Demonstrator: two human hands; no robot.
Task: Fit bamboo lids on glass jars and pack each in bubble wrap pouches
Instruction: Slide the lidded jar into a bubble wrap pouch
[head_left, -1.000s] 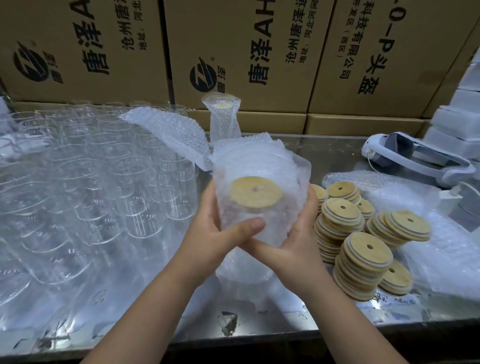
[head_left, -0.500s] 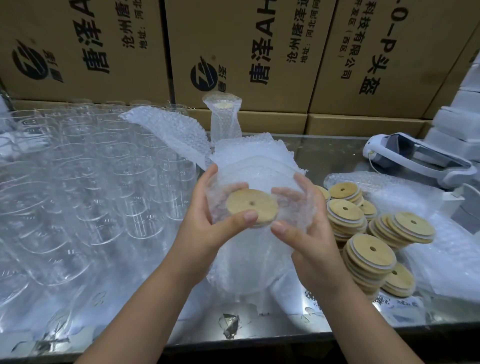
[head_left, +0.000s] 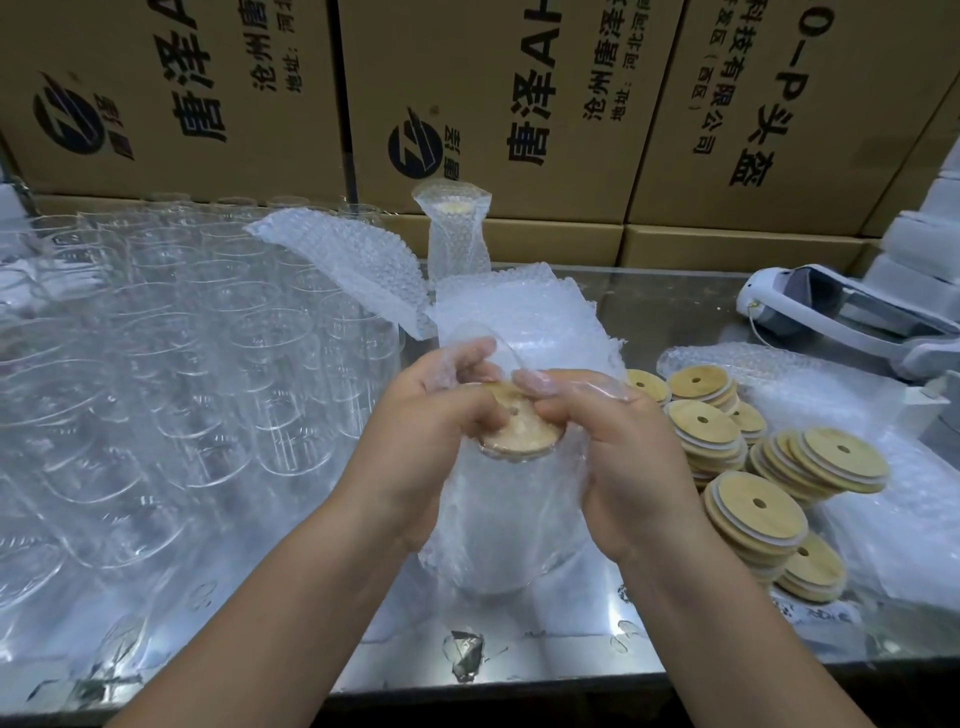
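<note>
head | left hand + right hand pinch pouch edge over lid

Both thumbs are covering part of the bamboo lid, and the bubble wrap pouch is veiling the jar beneath it. Pouch film is blurring the fingers of the left hand and right hand. The frame's edges are cutting off the cardboard cartons, the empty glass jars and a white device.
</note>
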